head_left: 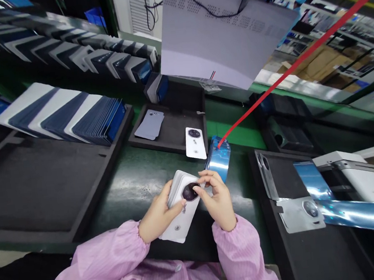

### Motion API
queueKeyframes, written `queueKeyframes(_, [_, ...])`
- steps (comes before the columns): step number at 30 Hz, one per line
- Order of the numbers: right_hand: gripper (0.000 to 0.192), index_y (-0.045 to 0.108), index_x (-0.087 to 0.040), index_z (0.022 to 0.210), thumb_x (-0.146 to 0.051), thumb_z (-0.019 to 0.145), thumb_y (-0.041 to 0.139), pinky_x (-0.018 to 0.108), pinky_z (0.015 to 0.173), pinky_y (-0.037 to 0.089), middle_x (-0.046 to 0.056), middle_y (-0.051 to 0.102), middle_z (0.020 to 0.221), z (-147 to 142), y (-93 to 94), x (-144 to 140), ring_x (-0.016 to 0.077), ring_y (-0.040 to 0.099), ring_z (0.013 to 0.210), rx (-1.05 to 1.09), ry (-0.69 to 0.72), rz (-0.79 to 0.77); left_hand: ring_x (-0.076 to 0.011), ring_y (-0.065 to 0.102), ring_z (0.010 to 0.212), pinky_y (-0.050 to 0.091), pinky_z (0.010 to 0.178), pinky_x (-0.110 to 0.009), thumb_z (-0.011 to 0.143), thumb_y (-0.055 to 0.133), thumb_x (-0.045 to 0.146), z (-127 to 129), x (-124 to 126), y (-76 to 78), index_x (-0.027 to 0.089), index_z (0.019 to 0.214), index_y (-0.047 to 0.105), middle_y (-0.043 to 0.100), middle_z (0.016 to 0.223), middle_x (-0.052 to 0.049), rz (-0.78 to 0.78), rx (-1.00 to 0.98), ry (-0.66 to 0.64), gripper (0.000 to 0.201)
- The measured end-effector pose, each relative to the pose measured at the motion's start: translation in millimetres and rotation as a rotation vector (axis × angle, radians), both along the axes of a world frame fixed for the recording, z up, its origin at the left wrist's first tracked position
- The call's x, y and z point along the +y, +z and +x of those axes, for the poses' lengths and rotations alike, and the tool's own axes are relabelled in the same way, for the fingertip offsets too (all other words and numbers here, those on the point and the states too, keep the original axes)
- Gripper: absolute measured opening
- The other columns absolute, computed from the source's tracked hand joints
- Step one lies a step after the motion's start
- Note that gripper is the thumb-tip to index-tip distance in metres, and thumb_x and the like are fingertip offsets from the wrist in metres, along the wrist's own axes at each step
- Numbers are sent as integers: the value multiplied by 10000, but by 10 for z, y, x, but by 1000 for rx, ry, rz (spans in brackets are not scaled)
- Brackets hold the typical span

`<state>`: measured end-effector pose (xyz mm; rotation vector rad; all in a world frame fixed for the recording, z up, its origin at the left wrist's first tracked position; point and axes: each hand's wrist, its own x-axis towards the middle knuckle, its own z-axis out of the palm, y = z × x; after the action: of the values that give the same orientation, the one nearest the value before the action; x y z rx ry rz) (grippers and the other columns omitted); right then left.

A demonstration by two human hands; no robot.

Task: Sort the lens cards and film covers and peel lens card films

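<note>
My left hand (pixel 161 215) is wrapped round the side of a stack of white phone back covers (pixel 179 224), thumb lying on the top one. A round dark camera ring sits near the upper end of that top cover. At its upper right corner my right hand (pixel 218 195) is closed in a pinch, thumb by the ring and fingers at the edge. Whether it has one cover or more is hidden. Just beyond my right hand lie shiny blue phone covers (pixel 221 161). Another white cover (pixel 195 142) rests on the near rim of a black tray (pixel 174 143).
Grey covers (pixel 150 124) lie in the black tray. To the left, a foam tray (pixel 45 186) holds a long row of covers (pixel 80 113). On the right, another tray (pixel 314 255) has blue and clear pieces. A red strap (pixel 299 61) slants down from the upper right.
</note>
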<state>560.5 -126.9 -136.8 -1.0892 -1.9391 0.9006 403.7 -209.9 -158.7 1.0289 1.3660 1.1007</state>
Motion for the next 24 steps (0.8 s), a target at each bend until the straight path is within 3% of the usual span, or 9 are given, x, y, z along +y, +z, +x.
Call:
queueKeyframes(7, [39,595,-199,781,-179,815,595,403,849,458,86,574,1060,12,-30,5,219,559,971,-17,33,0,-222,654,756,497,649,-309,828,563,366,6,-1,1,217,1351,356,691,935,-53,-53,23,-6,582])
queueKeyframes(11, [104,578,-212,939,-217,836,582,429,875,450,109,537,1143,12,-56,-14,242,527,1066,-6,19,45,-207,643,722,493,657,-311,833,555,366,2,-9,-6,229,1365,332,678,911,-35,-44,54,-15,593])
queueKeyframes(24, [99,568,-214,905,-210,820,617,385,828,462,94,553,1131,48,-86,-16,226,554,1026,44,36,-5,-220,647,767,480,699,-325,842,542,359,-2,-28,22,247,1361,333,680,885,-21,-31,108,-36,571])
